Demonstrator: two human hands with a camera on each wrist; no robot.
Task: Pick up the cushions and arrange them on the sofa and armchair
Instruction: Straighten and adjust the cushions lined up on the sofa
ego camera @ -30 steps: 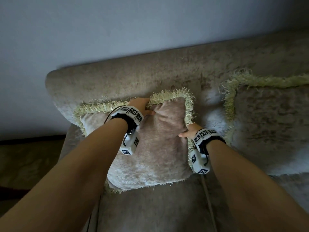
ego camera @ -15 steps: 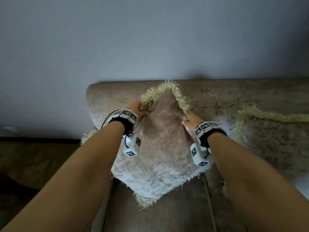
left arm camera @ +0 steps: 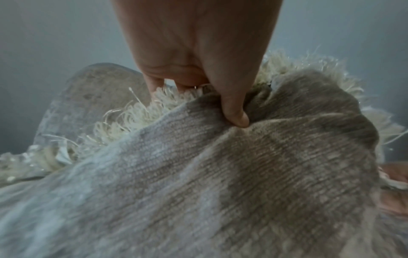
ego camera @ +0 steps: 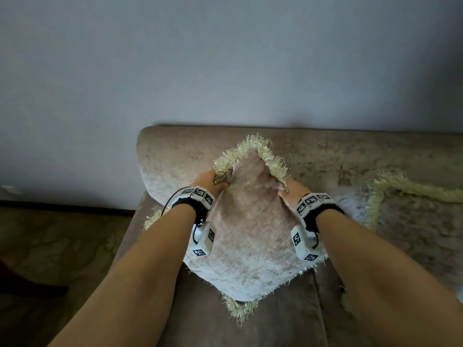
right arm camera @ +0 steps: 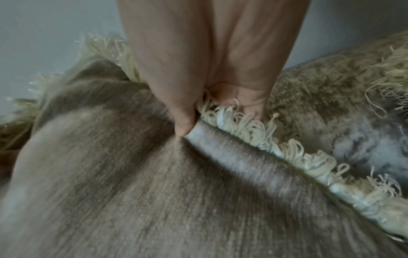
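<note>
The beige fringed cushion (ego camera: pixel 250 236) stands on one corner, diamond-wise, against the sofa (ego camera: pixel 325 156) backrest near its left end. The left hand (ego camera: pixel 209 182) and right hand (ego camera: pixel 292 191) each pinch a fringed upper edge, thumbs on the front face. A second cushion (ego camera: pixel 416 216) leans further right.

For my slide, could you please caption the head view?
Left hand and right hand pinch a beige fringed plush cushion above the beige sofa.

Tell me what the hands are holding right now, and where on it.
Both hold one fringed cushion. The left hand and right hand each pinch a fringed edge just below its top corner, thumbs on the front.
</note>
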